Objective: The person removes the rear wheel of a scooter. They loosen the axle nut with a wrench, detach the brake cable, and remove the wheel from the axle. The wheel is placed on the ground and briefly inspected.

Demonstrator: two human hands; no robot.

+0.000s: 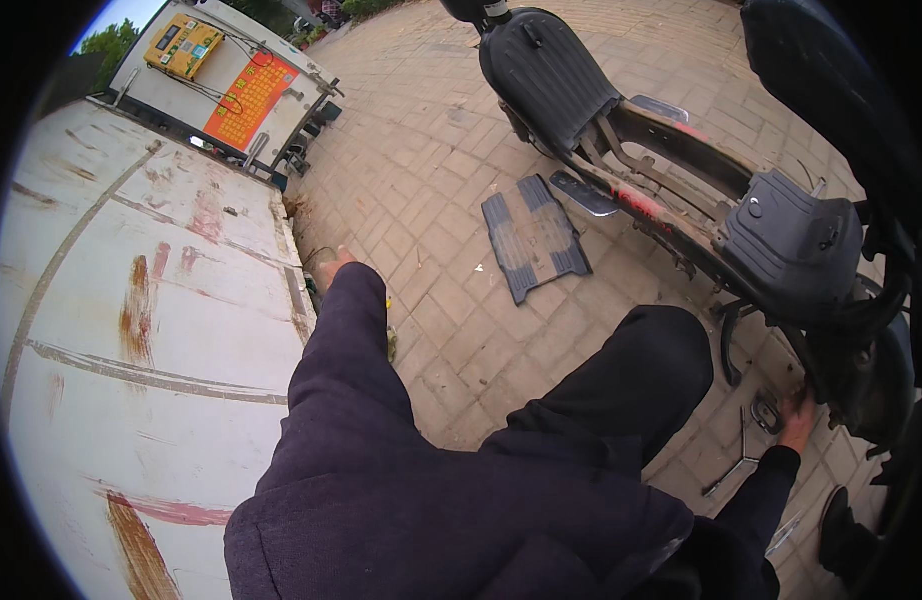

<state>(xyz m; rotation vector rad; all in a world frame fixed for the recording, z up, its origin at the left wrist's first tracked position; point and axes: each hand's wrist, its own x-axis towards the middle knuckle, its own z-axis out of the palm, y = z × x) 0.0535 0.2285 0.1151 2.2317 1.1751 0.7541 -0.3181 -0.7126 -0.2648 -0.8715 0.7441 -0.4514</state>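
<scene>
My left hand point(333, 264) reaches out beside the edge of a large white, rust-streaked panel point(211, 290). A thin dark wire is near its fingers, and whether the hand grips it is too small to tell. Low on the right, my right hand point(798, 420) is at the underside of a black electric scooter point(681, 200), whose body partly covers the fingers. Beside that hand on the paving lie a dark oval metal part point(766, 411) and a Y-shaped wrench point(743, 462). The scooter's seat cover is off its frame, leaving the long frame rails exposed.
A black ribbed floor mat point(536, 240), dusty in the middle, lies on the brick paving point(441, 330). At the back left stands a white box point(271, 90) with a yellow device point(184, 47) and an orange sign point(251, 100). Someone's dark shoe point(836, 515) shows at lower right.
</scene>
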